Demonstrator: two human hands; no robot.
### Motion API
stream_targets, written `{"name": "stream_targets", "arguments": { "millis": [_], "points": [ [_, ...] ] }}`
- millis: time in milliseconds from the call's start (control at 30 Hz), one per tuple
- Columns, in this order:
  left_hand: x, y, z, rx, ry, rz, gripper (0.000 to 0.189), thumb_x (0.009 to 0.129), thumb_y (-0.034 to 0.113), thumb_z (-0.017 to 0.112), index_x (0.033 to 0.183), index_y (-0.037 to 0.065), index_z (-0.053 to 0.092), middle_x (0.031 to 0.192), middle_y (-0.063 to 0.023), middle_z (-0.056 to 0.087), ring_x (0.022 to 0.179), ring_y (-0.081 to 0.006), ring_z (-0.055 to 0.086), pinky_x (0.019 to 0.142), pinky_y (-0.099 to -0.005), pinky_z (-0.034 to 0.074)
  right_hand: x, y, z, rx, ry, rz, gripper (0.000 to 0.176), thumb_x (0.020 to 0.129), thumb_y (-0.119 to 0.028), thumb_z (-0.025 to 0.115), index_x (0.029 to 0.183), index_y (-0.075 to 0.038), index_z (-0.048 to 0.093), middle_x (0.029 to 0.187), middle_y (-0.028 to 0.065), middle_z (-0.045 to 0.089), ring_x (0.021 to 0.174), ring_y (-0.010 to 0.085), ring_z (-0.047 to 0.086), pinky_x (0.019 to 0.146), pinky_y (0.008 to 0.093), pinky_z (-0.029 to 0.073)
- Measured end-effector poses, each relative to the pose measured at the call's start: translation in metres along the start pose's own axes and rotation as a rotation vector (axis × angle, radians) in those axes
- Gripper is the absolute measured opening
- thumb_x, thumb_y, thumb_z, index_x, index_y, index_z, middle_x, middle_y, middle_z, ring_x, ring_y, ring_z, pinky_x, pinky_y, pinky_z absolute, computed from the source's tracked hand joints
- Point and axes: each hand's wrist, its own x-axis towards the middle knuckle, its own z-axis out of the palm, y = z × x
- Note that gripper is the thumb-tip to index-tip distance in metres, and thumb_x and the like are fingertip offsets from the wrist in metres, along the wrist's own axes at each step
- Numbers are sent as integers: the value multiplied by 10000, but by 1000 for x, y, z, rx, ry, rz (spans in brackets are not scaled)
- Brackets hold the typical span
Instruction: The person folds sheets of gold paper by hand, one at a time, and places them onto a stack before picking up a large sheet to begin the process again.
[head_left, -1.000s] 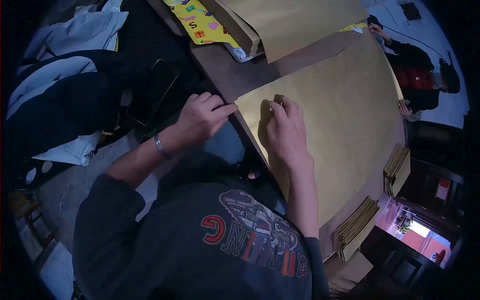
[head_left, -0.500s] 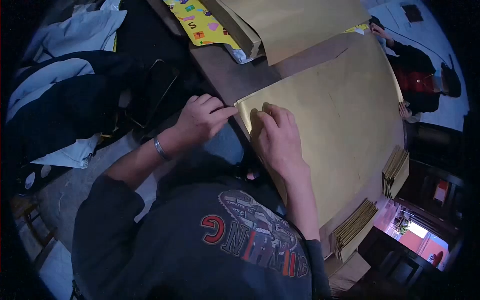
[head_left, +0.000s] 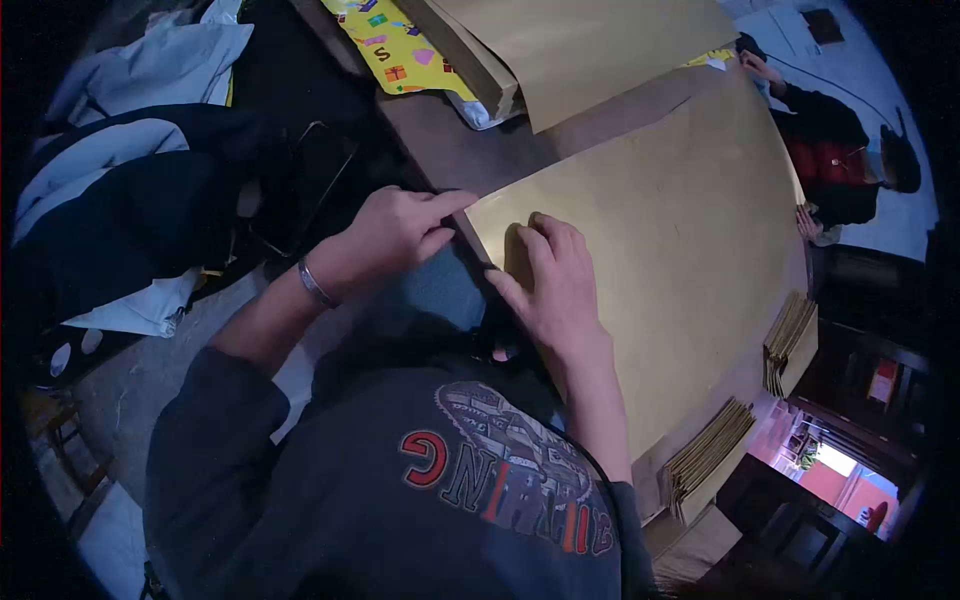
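Note:
A large golden-brown paper sheet (head_left: 680,270) lies over the table, its near-left corner close to my hands. My left hand (head_left: 405,228) is just beyond that corner, index fingertip at the paper's tip, thumb apart below it and the other fingers curled. On top of the sheet rests my right hand (head_left: 562,285), fingers bent and thumb spread out to the sheet's near edge. Nothing shows gripped in either hand.
A stack of brown paper (head_left: 600,50) on patterned yellow wrapping (head_left: 385,45) sits at the table's far end. Folded paper bundles (head_left: 710,455) line the right side. Across the table, another person's hand (head_left: 806,222) touches the sheet's edge. Dark cloth and bags (head_left: 160,60) lie left.
The sheet's near edge, curled up beside my right hand before, now lies flatter. My right thumb has spread out to the edge. My left hand has shifted slightly, its index finger still at the corner.

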Motion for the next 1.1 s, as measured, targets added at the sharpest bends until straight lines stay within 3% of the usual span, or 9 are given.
{"name": "stream_targets", "arguments": {
  "millis": [133,367,500,633,733,900,1100],
  "points": [
    [3,-4,-3,22,-89,3,476,774,144,721,1230,123,587,734,-118,659,630,-284,668,561,-382,533,10,19,6,-96,110,28,329,805,-268,699,1039,-44,637,1138,185,555,1078,365,527,936,453,446],
    [12,-5,-13,53,-179,34,401,783,128,696,1174,145,612,669,-124,624,610,-300,642,552,-401,509,21,35,3,-33,94,-9,248,809,-191,675,1033,-87,655,1118,171,574,1038,351,551,889,446,473],
    [14,-9,-13,-2,-183,41,403,779,141,699,1171,151,607,641,-124,605,597,-301,639,550,-401,510,26,43,-4,-88,110,24,267,784,-175,689,1036,-94,653,1110,159,578,1034,348,554,887,444,473],
    [11,-12,-5,-37,-167,17,405,775,141,698,1169,144,605,640,-127,603,599,-300,642,561,-396,517,23,30,4,-43,42,-75,274,776,-183,689,1038,-108,658,1126,155,580,1053,341,547,896,453,463],
    [11,-12,-7,-47,-178,21,401,773,137,700,1163,140,604,644,-126,607,601,-297,644,569,-395,521,37,51,5,-89,134,67,263,807,-196,649,1056,-110,652,1139,166,579,1047,355,545,890,466,462],
    [11,-13,-4,-48,-172,3,403,773,130,698,1164,137,602,651,-128,610,603,-301,643,573,-397,522,22,24,4,-21,-4,-34,379,764,-261,737,1097,-108,638,1165,182,555,1112,378,515,952,473,439],
    [11,-13,-4,-94,-182,-14,411,772,131,703,1169,134,597,668,-139,619,619,-311,649,579,-395,524,31,45,5,-60,78,-8,429,757,-291,746,1121,-99,626,1189,209,538,1126,392,495,961,478,429]
  ]
}}
